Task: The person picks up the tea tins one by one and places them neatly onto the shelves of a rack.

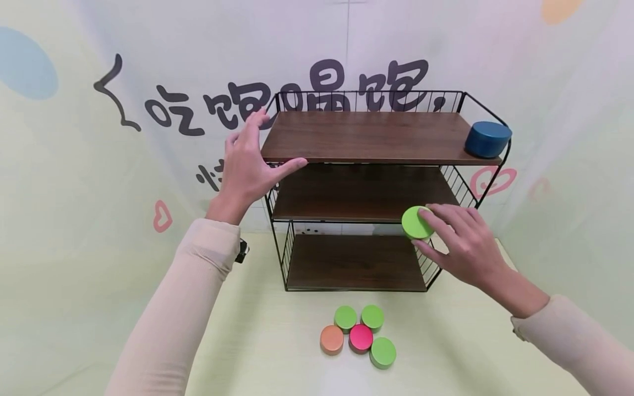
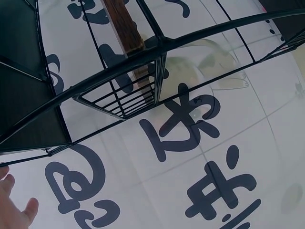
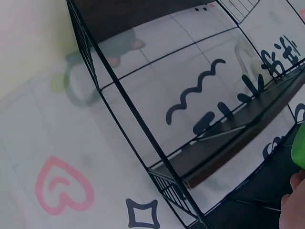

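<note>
A three-tier rack with dark brown boards [image 1: 366, 137] and black wire sides stands on the table. My left hand [image 1: 250, 159] is at its top left corner, thumb spread along the front edge of the top board; whether it presses there I cannot tell. Between thumb and fingers, my right hand [image 1: 458, 239] pinches a round green tin [image 1: 416, 223] in front of the middle shelf's right end. Its edge also appears as the green tin [image 3: 299, 149] in the right wrist view. A blue round tin [image 1: 487, 138] sits at the right end of the top board.
On the table before the rack are several round tins: green ones [image 1: 383, 352], an orange one [image 1: 332, 339] and a pink-red one [image 1: 361, 337]. A white backdrop [image 1: 163, 66] with dark lettering hangs behind. The rack's black wire side [image 3: 126, 105] borders the right hand's space.
</note>
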Available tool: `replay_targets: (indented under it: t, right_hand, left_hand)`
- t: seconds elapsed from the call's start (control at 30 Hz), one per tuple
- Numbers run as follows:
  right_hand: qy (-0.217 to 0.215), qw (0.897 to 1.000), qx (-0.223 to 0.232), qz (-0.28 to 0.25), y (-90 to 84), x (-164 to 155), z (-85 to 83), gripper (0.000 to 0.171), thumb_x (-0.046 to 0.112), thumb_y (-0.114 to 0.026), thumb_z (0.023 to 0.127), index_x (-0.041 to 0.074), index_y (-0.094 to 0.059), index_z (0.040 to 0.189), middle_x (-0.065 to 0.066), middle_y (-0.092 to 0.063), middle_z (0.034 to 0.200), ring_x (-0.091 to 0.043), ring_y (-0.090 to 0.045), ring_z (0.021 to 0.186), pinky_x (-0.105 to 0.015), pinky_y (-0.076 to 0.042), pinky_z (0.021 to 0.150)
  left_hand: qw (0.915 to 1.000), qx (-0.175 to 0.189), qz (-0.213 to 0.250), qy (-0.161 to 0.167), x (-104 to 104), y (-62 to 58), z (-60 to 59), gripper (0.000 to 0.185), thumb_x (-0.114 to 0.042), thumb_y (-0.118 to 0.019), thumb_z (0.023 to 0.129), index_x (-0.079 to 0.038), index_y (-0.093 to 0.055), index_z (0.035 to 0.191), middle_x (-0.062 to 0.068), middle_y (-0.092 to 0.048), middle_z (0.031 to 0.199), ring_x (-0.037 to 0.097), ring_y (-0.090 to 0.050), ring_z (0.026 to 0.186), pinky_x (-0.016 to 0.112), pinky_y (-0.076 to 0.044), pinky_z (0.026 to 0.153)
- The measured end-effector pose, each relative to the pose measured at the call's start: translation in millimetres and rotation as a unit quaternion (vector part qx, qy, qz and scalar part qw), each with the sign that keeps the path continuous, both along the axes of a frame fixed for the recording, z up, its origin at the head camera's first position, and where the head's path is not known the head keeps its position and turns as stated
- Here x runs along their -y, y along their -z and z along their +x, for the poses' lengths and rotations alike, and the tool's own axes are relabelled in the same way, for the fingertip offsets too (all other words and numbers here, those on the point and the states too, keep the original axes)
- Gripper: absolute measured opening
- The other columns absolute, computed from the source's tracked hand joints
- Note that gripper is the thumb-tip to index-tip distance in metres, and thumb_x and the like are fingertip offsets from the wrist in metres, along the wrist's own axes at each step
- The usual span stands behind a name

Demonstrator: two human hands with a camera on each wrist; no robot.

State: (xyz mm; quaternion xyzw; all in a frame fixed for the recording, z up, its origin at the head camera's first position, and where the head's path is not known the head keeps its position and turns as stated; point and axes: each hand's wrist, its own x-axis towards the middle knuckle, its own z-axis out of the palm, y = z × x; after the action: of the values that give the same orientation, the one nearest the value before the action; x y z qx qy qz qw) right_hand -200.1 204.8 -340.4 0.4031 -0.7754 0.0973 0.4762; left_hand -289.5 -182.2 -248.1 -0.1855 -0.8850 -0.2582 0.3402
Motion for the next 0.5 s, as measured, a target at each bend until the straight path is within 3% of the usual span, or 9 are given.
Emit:
replay_targets:
  t: [0.2,0.5]
  right_hand:
    - [-0.016,0.998,-0.03,-0.048,-18.7,1.3,-3.3,0.052,0.044,-0.059,0.098,-0.004,-0.07,0.114,-0.024,-0.068,0.105,-0.043,-0.064,0.09,-0.055,-0.048,0.071]
    - [-0.006,0.992,-0.071,-0.101,-54.2,0.7,-7.5,0.053,0.048,-0.058,0.097,-0.003,-0.069,0.109,-0.024,-0.068,0.102,-0.043,-0.062,0.091,-0.055,-0.04,0.069]
  left_hand:
    - [1.0,-0.003,-0.001,0.004,-0.3,0.5,-0.4,0.104,-0.066,-0.077,0.073,-0.007,-0.038,0.149,0.005,-0.035,0.159,0.012,-0.031,0.145,0.042,-0.021,0.114]
    - [1.0,-0.004,0.001,0.001,0.2,1.0,-0.8,0.103,-0.065,-0.077,0.073,-0.007,-0.038,0.149,0.004,-0.034,0.159,0.011,-0.029,0.145,0.043,-0.022,0.114]
